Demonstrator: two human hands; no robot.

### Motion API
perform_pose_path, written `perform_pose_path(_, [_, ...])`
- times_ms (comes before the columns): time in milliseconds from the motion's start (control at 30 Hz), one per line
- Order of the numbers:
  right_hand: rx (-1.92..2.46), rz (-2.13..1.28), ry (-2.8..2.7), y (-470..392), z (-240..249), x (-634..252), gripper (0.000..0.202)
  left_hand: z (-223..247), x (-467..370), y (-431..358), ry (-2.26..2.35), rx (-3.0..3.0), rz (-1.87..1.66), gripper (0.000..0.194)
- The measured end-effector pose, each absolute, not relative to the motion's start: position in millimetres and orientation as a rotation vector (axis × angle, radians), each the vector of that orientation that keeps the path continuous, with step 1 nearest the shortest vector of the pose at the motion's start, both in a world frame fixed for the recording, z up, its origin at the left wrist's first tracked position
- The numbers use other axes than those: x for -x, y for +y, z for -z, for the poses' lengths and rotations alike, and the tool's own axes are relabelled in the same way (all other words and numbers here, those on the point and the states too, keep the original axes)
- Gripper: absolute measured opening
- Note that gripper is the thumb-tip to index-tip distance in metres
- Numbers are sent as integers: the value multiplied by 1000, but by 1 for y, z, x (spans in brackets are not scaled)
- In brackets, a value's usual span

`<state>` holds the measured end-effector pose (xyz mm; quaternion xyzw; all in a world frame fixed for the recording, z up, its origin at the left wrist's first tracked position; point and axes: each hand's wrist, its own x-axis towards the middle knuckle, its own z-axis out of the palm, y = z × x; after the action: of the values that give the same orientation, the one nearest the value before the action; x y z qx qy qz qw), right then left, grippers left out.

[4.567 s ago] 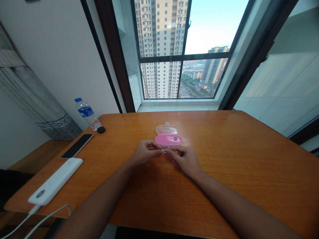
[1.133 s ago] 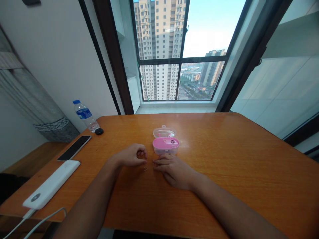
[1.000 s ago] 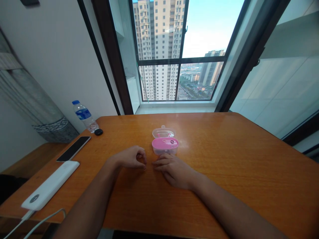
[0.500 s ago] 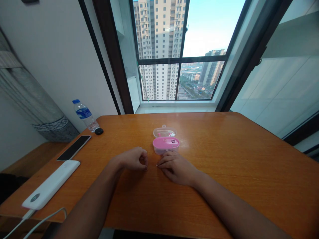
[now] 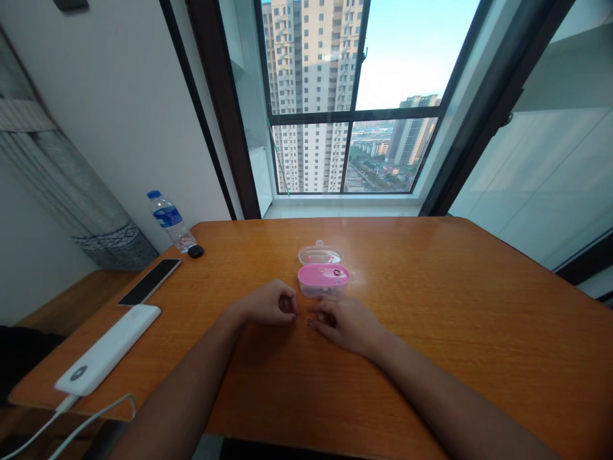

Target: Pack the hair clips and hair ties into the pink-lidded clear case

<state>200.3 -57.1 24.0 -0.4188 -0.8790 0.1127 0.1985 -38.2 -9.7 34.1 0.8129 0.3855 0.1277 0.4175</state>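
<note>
Your right hand [image 5: 348,322] holds a thin, pale, small loop [image 5: 308,321] at its fingertips, near the pink-topped, clear plastic oval box [image 5: 320,276]; your left hand [image 5: 272,303] curls inward, its grip unclear.

Left hand [image 5: 271,304]: fingertip contents (if any) too small

water bottle [image 5: 169,218] beside small black disc [image 5: 196,252], phone [image 5: 149,282] near white power bank [image 5: 111,345], curtain [image 5: 71,185] at left, window [image 5: 393,115], tall building [image 5: 313,70] outside
</note>
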Motion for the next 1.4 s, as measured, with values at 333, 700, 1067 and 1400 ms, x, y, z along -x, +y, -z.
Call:
perform_pose_path(333, [1158,-404,-2488,-59,-21,-196,11,-29,34,-8,931,-2019,-321,20])
perform_pose_path(700, [1029,-677,-2262,-63,-30,-200,7,-34,35,-9,751,-1787,-372,29])
perform_pose_path(1067, [1005,-1230,-1564,-59,-28,-197,25,-29,21,-14,663,-1431,-665,28])
perform_pose_path(1400, [983,-1323,-1236,-52,-39,-200,33,-23,13,-10,747,-1282,-1009,36])
